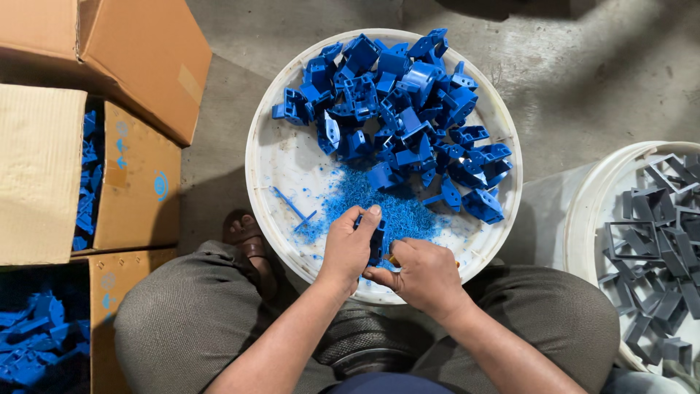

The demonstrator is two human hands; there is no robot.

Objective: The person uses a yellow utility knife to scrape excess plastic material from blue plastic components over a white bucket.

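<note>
Our left hand (348, 246) had its fingers (368, 216) closed round a small blue plastic part (377, 241), held over the near rim of the white tub (257, 175). Our right hand (423, 273) pinched a thin tool against that part; its yellowish tip barely showed. Blue shavings (379, 204) lay beneath, a heap of blue parts (401, 109) beyond, too many to count. The tub sat on a grey concrete floor (583, 73). We saw three cardboard boxes (135, 186) on our left and one second tub of grey frames (656, 241) on our right.

The white basin's (271, 157) left floor lies bare, open to reach; a heap of blue parts (401, 102) crowds its far and right side; cardboard boxes (131, 182) wall the left (flaps raised); a bucket of grey frames (652, 248) blocks the right.
</note>
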